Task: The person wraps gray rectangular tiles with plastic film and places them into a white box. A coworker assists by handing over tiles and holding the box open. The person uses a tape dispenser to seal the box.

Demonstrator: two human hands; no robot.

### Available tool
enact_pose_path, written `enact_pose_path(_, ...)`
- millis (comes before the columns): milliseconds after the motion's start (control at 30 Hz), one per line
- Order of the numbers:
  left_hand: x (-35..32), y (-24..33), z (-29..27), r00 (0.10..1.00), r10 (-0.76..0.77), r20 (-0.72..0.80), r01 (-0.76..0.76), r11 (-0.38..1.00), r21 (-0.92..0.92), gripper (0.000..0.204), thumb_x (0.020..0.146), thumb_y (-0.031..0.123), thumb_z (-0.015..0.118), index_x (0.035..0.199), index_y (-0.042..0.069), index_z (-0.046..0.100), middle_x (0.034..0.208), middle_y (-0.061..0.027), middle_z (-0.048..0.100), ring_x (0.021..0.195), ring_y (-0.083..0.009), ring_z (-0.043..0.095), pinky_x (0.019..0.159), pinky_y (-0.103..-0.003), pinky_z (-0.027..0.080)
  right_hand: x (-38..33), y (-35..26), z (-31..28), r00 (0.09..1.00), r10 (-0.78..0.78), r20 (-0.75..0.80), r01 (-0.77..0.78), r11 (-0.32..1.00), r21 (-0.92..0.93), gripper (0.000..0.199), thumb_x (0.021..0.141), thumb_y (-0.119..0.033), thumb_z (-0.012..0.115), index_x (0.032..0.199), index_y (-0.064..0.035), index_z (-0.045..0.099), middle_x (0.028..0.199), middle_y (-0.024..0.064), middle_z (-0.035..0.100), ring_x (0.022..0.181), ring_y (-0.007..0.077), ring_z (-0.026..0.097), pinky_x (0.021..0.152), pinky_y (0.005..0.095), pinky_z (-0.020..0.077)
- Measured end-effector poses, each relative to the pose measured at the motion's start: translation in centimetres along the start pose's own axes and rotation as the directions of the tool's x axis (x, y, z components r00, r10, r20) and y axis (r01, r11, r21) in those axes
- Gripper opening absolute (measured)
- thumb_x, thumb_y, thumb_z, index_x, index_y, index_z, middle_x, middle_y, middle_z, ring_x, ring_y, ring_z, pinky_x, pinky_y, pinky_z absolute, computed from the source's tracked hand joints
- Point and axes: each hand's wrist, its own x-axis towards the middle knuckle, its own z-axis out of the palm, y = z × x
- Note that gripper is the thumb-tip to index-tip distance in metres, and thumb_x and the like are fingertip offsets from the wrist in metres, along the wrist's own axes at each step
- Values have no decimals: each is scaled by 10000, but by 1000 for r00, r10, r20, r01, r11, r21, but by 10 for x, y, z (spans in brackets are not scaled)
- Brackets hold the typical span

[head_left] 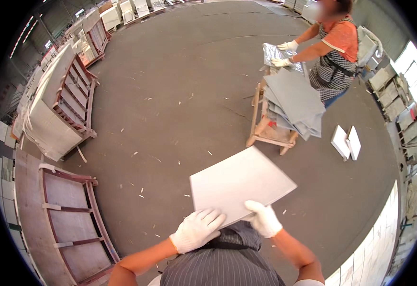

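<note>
I am gripping a flat, pale grey square tile by its near edge, my left hand and right hand (both in white knit gloves) closed on it, holding it over the dark, gritty floor.

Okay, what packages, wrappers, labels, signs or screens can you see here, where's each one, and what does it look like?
Silvery foil wrapper: crinkled, shiny, held in the co-worker's white-gloved hands above the wooden stand at upper right.
Flat white packs: two slim rectangles lying side by side on the floor right of the stand.
No signs, screens or readable labels show.
</note>
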Motion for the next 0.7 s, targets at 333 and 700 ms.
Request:
enact_pose_path(333,165,-325,-23,587,-805,-87,666,541,-513,571,945,370,649,1391,31,538,1281,-230,626,1133,-359,650,993,-428,499,240,-227,63,939,-310,-149,324,942,86,604,843,-17,679,1400,-10,446,1260,133,598,1127,281,625,887,440,565)
enact_pose_path(700,569,-619,-137,923,-380,-63,381,924,4,512,926,362,644,1316,37,571,1350,-178,591,1237,-365,564,1033,-449,463,406,-394,115,679,-430,-595,580,811,76,623,784,-14,661,1378,25,477,1220,139,605,1106,296,619,933,429,532)
